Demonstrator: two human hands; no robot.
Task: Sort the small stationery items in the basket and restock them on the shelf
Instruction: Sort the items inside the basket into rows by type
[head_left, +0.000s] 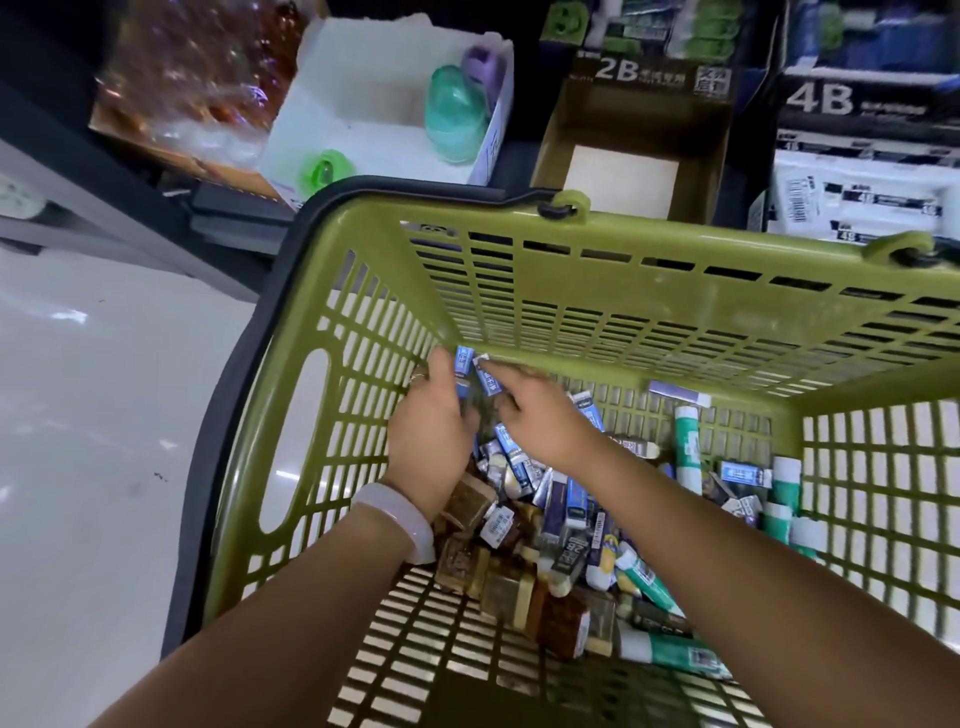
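Inside the green basket (675, 291), the left hand (431, 431) grips gathered blue erasers (462, 361); the right hand (540, 415) pinches another blue eraser (488, 379), probably to sort by kind.

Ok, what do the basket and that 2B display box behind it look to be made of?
The basket looks like moulded plastic, olive green with a slight sheen: its walls are a one-piece grid of slots. Its dark handle is likely plastic too. The 2B display box looks like printed cardboard, matte, with a plain brownish inside and folded flat walls. The left hand and right hand each pinch a small blue-wrapped packet.
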